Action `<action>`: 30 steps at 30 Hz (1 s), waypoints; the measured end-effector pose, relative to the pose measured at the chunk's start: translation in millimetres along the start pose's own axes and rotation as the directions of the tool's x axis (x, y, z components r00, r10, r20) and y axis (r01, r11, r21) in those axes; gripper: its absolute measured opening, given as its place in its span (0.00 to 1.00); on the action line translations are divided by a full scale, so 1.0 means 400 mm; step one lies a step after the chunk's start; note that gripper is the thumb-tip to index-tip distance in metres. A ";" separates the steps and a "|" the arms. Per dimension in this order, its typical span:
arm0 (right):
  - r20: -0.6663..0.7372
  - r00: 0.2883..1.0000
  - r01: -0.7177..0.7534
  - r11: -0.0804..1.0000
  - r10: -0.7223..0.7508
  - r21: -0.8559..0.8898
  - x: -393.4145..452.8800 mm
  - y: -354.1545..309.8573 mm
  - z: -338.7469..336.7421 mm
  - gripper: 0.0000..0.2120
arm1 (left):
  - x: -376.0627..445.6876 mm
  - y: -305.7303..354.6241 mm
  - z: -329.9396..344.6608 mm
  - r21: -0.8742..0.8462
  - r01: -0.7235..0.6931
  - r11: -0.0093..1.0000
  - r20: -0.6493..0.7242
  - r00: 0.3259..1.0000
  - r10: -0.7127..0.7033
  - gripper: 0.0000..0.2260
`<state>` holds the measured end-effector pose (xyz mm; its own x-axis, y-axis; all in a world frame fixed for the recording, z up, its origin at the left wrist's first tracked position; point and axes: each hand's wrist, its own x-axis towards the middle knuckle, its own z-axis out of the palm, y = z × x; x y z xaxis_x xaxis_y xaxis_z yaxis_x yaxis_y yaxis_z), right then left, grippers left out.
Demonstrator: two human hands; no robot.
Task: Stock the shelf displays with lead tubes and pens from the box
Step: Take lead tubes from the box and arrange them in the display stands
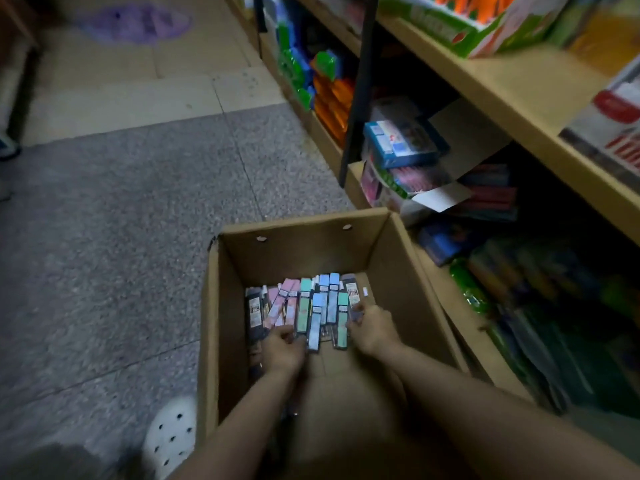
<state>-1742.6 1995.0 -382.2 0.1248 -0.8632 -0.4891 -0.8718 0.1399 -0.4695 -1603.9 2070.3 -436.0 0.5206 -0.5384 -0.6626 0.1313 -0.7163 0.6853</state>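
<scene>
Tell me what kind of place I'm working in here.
Most likely a stationery or toy shop aisle: wooden shelves packed with boxed, packaged goods, and a cardboard box of slim stationery packs on the floor.

We see the cardboard box (398,258) open on top, its tall walls closing all four sides. Inside it, packets (304,308) crowd the far end; the near floor lies bare. Right of the box, the shelf unit (512,84) stands close.

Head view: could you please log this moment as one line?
both hands in cardboard box | left hand, right hand gathering lead tubes | shelf unstocked
</scene>
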 end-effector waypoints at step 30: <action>0.057 0.986 -0.160 0.804 0.155 0.573 0.045 0.060 0.105 0.19 | 0.041 0.051 0.061 -0.151 -0.006 0.989 0.023 1.000 0.010 0.18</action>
<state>-1741.5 2003.3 -433.2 0.0150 -0.8018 -0.5973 -0.4494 0.5283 -0.7204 -1613.3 2036.2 -440.2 0.5021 -0.5556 -0.6627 0.2536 -0.6380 0.7271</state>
